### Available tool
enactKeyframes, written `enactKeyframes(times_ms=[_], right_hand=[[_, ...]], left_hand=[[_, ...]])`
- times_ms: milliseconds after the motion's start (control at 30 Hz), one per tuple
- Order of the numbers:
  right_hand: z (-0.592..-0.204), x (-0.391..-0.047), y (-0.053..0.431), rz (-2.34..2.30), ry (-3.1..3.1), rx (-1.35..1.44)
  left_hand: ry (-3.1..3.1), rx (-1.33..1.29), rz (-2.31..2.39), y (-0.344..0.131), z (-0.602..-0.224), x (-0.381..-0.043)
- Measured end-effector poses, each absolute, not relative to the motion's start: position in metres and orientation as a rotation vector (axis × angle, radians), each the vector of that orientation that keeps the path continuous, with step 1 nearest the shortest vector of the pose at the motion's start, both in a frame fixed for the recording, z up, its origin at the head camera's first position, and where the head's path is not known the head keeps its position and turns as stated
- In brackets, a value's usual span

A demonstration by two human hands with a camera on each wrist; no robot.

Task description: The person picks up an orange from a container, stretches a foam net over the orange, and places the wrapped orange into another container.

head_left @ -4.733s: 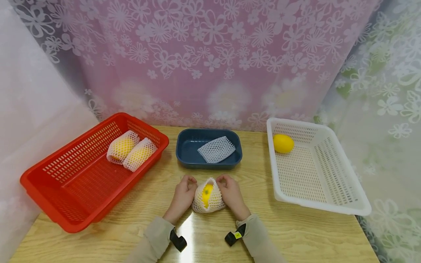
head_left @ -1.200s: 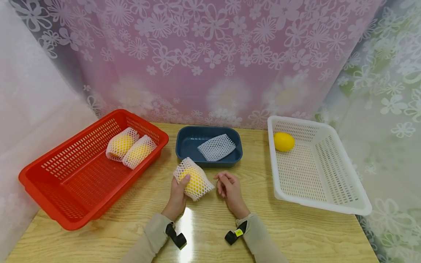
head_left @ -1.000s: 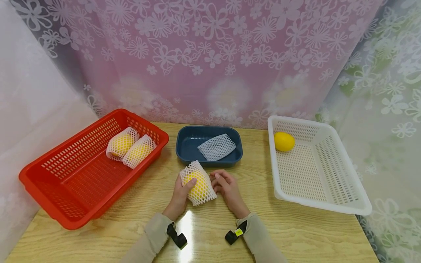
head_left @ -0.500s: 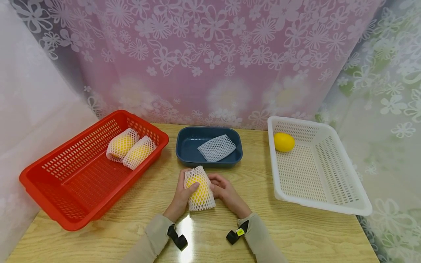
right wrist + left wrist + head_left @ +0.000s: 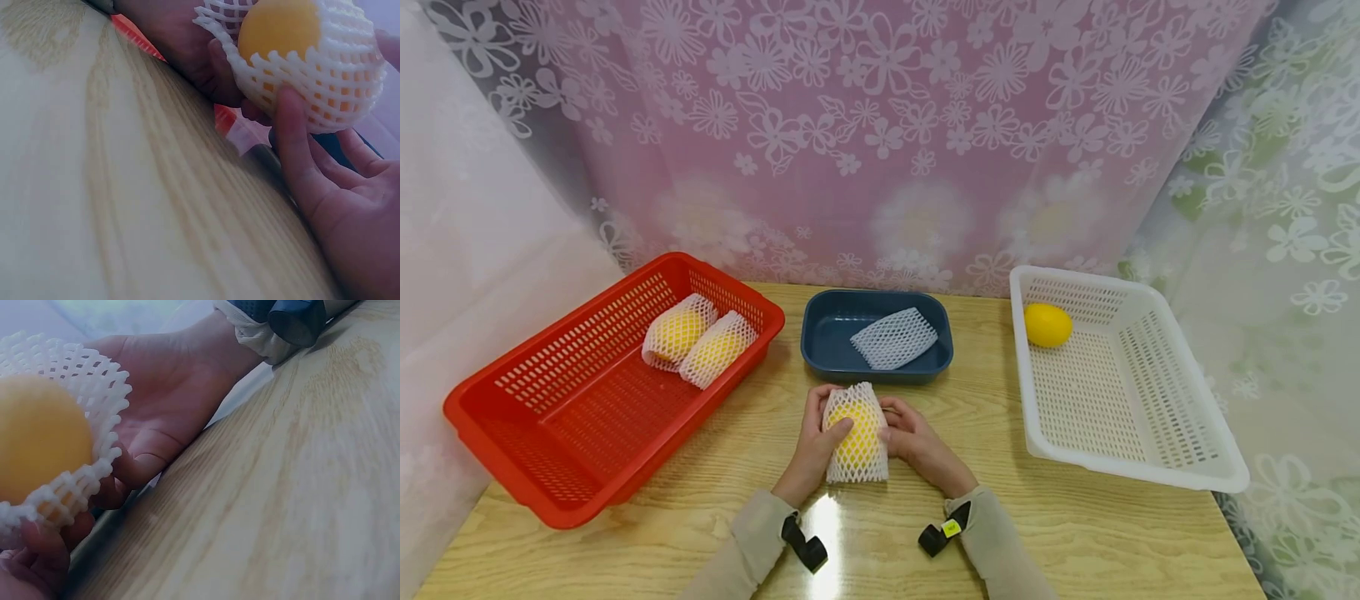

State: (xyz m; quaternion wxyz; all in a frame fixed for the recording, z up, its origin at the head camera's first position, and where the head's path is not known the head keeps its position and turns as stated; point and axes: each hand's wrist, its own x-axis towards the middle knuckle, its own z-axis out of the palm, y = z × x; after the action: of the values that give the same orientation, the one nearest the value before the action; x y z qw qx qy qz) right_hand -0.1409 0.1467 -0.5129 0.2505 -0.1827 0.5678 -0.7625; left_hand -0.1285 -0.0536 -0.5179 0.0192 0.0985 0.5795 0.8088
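Note:
A yellow, oval fruit sits inside a white foam fruit net, held just above the table between both hands. My left hand grips it from the left, thumb across the front of the net. On the other side, my right hand holds the net with thumb and fingers. In the right wrist view, right fingertips lie against the net's underside, near its open edge. The left wrist view shows the fruit bare at the net's open end, with the left palm beside it.
A red basket at left holds two netted yellow fruits. Behind the hands, a blue tray contains a flat foam net. At right stands a white basket with one bare yellow fruit.
The netted fruit has been turned upright and brought slightly toward the body since about a second ago. My right hand, apart from it then, has come in against its right side.

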Motion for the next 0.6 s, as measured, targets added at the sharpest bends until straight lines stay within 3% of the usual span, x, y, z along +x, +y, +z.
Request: enactKeyframes(times_ms=[600], right_hand=[[-0.5120, -0.1425, 0.1447, -2.160, 1.437, -0.437]], left_hand=[[2.069, 0.137, 2.446, -0.0548, -0.5170, -0.1309]])
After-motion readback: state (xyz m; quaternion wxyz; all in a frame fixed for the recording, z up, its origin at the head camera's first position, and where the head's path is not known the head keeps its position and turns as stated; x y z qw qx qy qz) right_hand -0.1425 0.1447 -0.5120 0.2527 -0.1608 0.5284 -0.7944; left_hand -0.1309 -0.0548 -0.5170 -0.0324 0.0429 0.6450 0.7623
